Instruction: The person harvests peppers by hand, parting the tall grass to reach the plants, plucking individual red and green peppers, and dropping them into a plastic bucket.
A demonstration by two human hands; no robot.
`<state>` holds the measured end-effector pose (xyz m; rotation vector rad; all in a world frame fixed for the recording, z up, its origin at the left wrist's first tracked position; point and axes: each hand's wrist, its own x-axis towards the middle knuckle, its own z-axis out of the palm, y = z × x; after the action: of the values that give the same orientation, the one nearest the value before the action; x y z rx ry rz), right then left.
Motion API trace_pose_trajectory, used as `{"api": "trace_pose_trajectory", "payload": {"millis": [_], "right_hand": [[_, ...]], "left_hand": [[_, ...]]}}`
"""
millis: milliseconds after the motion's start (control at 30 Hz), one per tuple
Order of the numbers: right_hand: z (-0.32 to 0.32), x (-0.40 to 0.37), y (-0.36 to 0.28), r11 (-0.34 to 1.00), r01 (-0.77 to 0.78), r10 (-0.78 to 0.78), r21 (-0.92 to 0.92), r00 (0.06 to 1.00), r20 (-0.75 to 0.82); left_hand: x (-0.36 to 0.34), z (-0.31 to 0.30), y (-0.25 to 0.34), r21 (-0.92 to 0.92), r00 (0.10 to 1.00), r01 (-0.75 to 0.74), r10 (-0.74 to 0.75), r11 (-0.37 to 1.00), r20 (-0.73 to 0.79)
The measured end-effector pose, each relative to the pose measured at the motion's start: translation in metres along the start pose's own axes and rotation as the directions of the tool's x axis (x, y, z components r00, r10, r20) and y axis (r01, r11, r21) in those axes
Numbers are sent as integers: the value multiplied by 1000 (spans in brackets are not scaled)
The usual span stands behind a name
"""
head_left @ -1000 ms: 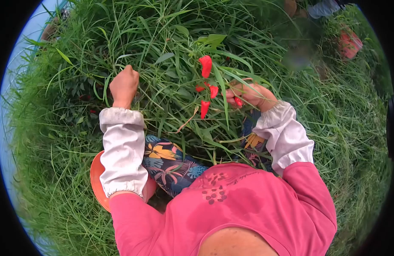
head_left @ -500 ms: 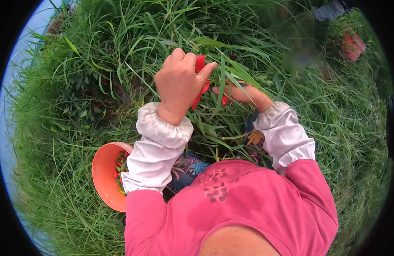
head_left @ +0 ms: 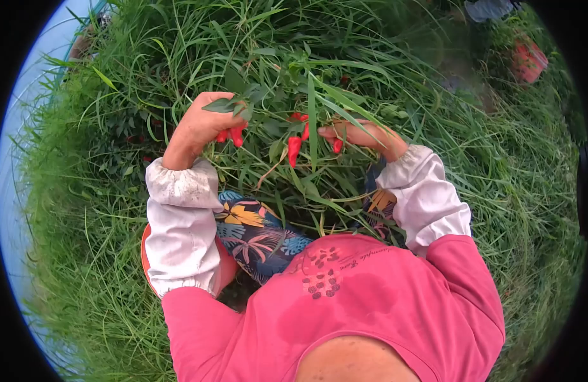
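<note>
My left hand (head_left: 201,127) is at the left of a pepper plant, its fingers curled around red chili peppers (head_left: 234,135) that show below them. Green leaves (head_left: 225,105) cover part of those fingers. Between my hands, another red chili pepper (head_left: 294,151) hangs from the leafy stems. My right hand (head_left: 365,135) is closed at the plant's right side, with a red chili pepper (head_left: 337,146) showing under its fingers. Grass blades cross in front of this hand and hide part of its grip.
An orange bucket (head_left: 228,267) stands by my left side, mostly hidden behind my sleeve. Tall grass (head_left: 103,216) grows all around. A red container or bag (head_left: 529,62) sits at the upper right. Blue sheeting (head_left: 20,127) runs along the left edge.
My left hand has moved left and slightly down from the middle of the plant, and its sleeve now covers most of the bucket. My right hand has hardly moved.
</note>
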<state>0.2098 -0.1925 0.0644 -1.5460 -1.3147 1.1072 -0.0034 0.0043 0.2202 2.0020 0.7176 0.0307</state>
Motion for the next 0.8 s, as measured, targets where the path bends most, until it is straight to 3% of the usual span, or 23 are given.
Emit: {"api": "trace_pose_trajectory", "payload": {"millis": [33, 67, 100, 133, 167, 200, 233, 267, 300, 333, 367, 433, 467, 500, 533, 633, 767, 800], "right_hand": [[-5, -1, 1, 1000, -11, 13, -29, 999, 53], [-5, -5, 1, 999, 20, -21, 30, 1000, 4], [-5, -6, -1, 999, 21, -21, 30, 1000, 4], [-6, -7, -11, 998, -31, 35, -50, 997, 68], [-5, -7, -16, 988, -75, 93, -133, 987, 132], [5, -6, 6, 995, 93, -92, -17, 994, 55], [10, -8, 6, 995, 96, -95, -16, 994, 61], [12, -10, 6, 964, 101, -105, -246, 994, -3], [12, -12, 7, 883, 82, -127, -462, 990, -67], [12, -4, 45, 534, 605, -728, -590, 684, 43], [13, -4, 48, 639, 656, -704, -402, 709, 39], [22, 1, 41, 513, 613, -691, -601, 710, 134], [30, 1, 33, 560, 583, -699, -589, 714, 42], [31, -1, 26, 628, 509, -549, -589, 826, 128], [33, -3, 24, 622, 494, -525, -607, 839, 144], [39, -10, 14, 624, 447, -444, -641, 878, 179], [48, -6, 9, 581, 419, -353, -698, 902, 248], [48, -9, 1, 472, 519, -570, -712, 796, 202]], "left_hand": [[1, -7, -10, 114, 1000, 11, -9, 993, -13], [4, -8, -19, 115, 1000, 8, -7, 993, -11], [6, -9, -28, 593, 914, -277, 399, 756, -82], [6, -11, -34, 909, 691, -337, 720, 244, 63], [7, -21, -35, 911, 695, -331, 717, 246, 59], [9, -34, -34, 961, 634, -192, 773, 198, -32], [9, -48, -35, 987, 553, -45, 826, 157, -107], [8, -63, -38, 684, 691, -105, 548, 722, -472], [6, -79, -42, 103, 814, -45, 96, 994, -573], [-4, -93, -41, -115, 856, -73, 3, 991, -517], [-8, -95, -44, -195, 850, -122, 1, 973, -527], [-13, -81, -46, -407, 860, -236, -6, 882, -511], [-12, -76, -48, -456, 892, -235, 5, 858, -451], [-9, -71, -52, -505, 921, -229, 19, 832, -388], [-5, -62, -50, -516, 937, -230, 45, 825, -346], [10, -34, -32, -384, 969, -144, 51, 912, -243], [52, -10, -17, -241, 973, -98, 43, 966, -226], [62, -6, -15, -228, 985, -71, 33, 971, -168]]}}
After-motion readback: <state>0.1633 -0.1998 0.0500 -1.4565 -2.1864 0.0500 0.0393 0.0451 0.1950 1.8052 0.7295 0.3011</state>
